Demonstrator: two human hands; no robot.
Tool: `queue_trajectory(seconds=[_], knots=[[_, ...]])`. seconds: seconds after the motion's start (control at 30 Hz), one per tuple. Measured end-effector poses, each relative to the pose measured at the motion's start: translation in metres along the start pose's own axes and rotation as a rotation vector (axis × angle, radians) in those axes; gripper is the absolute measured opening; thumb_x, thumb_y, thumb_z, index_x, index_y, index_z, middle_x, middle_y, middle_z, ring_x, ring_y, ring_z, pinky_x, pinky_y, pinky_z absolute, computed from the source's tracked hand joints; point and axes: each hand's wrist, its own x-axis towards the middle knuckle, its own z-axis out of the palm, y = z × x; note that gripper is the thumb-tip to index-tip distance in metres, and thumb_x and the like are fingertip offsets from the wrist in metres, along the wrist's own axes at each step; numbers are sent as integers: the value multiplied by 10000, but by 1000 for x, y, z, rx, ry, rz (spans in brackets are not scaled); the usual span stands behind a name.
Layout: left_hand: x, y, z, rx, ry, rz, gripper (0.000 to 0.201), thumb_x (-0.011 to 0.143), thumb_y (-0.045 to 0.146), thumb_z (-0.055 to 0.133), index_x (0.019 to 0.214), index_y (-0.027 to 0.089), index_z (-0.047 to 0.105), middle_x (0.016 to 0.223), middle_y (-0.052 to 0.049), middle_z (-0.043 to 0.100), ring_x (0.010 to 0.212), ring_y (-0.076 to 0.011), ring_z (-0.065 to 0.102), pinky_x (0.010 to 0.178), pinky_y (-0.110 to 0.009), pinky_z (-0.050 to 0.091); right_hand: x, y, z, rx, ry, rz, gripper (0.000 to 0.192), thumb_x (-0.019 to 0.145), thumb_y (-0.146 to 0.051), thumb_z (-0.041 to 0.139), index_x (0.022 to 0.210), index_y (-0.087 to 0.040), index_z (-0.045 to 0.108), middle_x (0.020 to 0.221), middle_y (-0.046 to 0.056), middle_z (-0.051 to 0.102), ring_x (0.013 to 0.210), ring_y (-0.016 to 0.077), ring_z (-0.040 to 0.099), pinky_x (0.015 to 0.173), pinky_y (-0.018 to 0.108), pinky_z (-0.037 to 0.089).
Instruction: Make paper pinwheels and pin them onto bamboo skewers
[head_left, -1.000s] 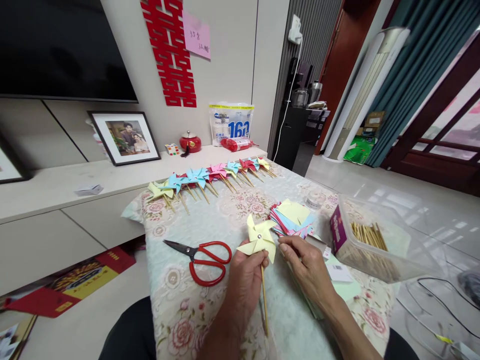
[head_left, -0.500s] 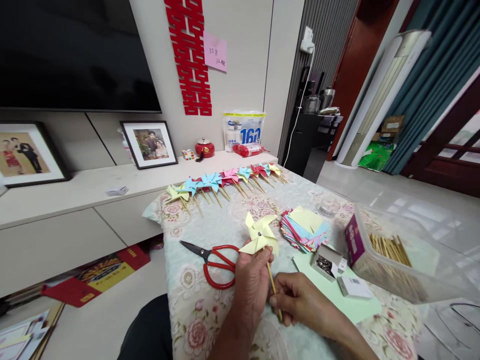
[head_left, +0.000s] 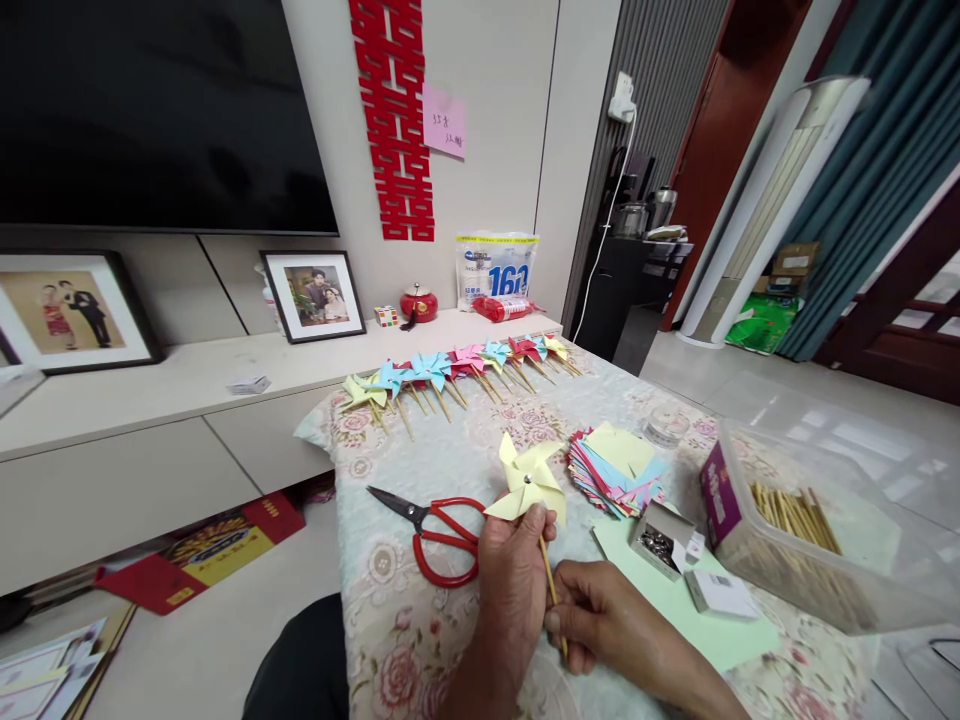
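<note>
A pale yellow paper pinwheel [head_left: 528,480] on a thin wooden stick [head_left: 550,575] is between my hands, a silver pin at its centre. My left hand [head_left: 514,570] grips it just under the paper blades, thumb on top. Lower down, the fingers of my right hand [head_left: 592,610] pinch the stick near its bottom end. Red-handled scissors [head_left: 442,530] lie beside my left hand, blades pointing to the far left. To the right of the pinwheel is a stack of coloured paper squares [head_left: 615,465]. A small open box of metal pins [head_left: 660,540] sits beyond my right hand.
Finished pinwheels [head_left: 431,370] line the table's far edge. At the right stands a clear plastic tub [head_left: 739,560] of wooden sticks. A white box [head_left: 721,594] rests on green paper [head_left: 694,630], and a tape roll [head_left: 666,427] lies behind. The floral tablecloth [head_left: 420,640] covers the table.
The whole view has shifted slightly, with the scene sitting lower and a bit to the right. Both hands keep the same hold on the pinwheel and its stick.
</note>
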Motion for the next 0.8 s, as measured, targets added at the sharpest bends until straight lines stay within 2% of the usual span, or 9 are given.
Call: queue_trajectory(seconds=[0.33,0.53,0.63,0.7,0.8], knots=[[1,0,0,-36,73,1,273,589,215,849,776,133,667,673,18,640,602,-90,522,584,-232,414,0,3,0,-22,-17,-21,156,810,-241,567,689,-200,477,509,-59,526,451,100,536,476,194,402],[4,0,-4,-56,84,13,233,619,223,837,747,142,661,669,8,650,605,-98,534,604,-236,425,0,6,3,-63,-30,24,174,766,-226,609,683,-200,458,570,-54,503,476,100,552,464,186,376],[8,-3,-7,-73,83,35,227,639,230,822,764,145,653,693,1,644,612,-102,536,612,-237,423,3,13,5,-87,-15,51,264,770,-342,665,677,-204,460,582,-50,478,490,99,532,458,182,360],[8,-5,-9,-56,80,47,249,636,231,818,803,142,655,721,-6,642,622,-104,537,617,-235,418,6,17,4,-100,4,16,342,775,-460,677,685,-206,465,585,-48,469,494,96,508,462,185,351],[6,-9,-12,0,3,-8,331,647,273,794,919,143,659,823,-42,666,651,-125,563,627,-252,423,10,16,-4,-107,51,-71,425,805,-601,615,718,-203,491,594,-49,443,488,94,459,479,205,349]])
